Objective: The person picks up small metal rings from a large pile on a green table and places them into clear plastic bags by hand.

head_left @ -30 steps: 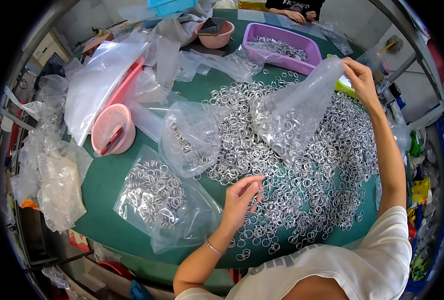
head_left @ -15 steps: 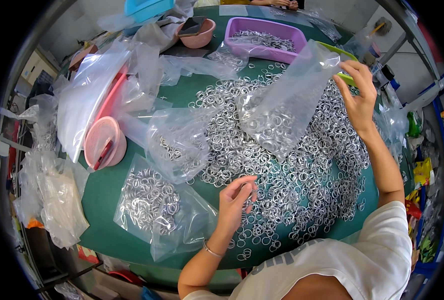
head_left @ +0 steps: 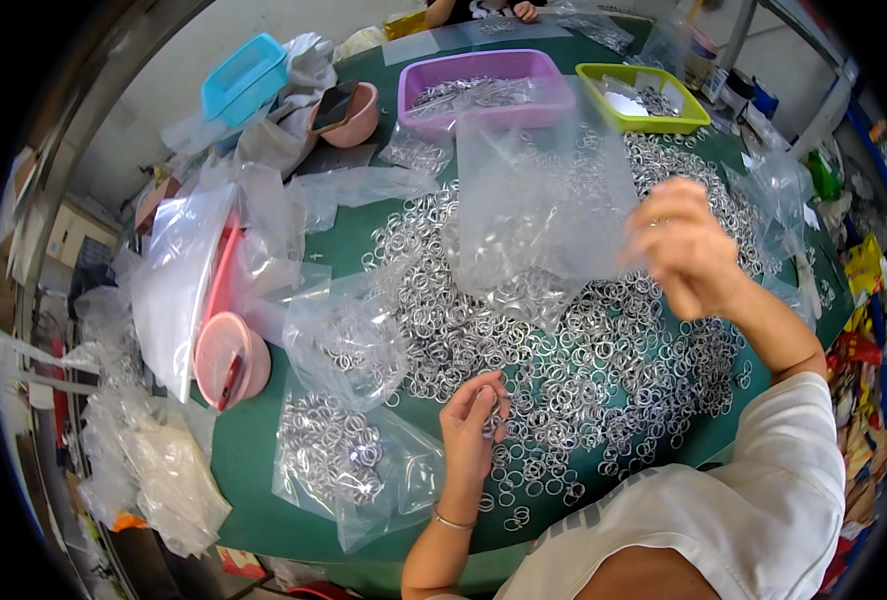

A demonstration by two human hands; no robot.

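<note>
Loose silvery metal rings [head_left: 584, 390] lie heaped across the green table in front of me. My left hand [head_left: 474, 420] is curled over the near left side of the heap, with a few rings showing between thumb and fingers. A clear plastic bag [head_left: 544, 190] rests on the heap, rings gathered in its lower end. At the bag's right edge is my right hand [head_left: 689, 250], smeared by motion; whether it touches the film I cannot tell. Left of my left hand lie a bag of rings [head_left: 329, 450] and, behind it, another partly filled bag [head_left: 349, 335].
At the back stand a purple basin [head_left: 424, 75] with metal pieces and a lime-green tray [head_left: 654, 123]. A pink cup [head_left: 249, 365] holding a red tool and a stack of plastic sheets [head_left: 179, 290] are left. Another person's hand [head_left: 526, 12] shows at the far edge.
My right hand has come down from the bag's raised upper corner. The bag has sagged and its upper part now lies farther left. My left hand stays curled around rings. The view has shifted.
</note>
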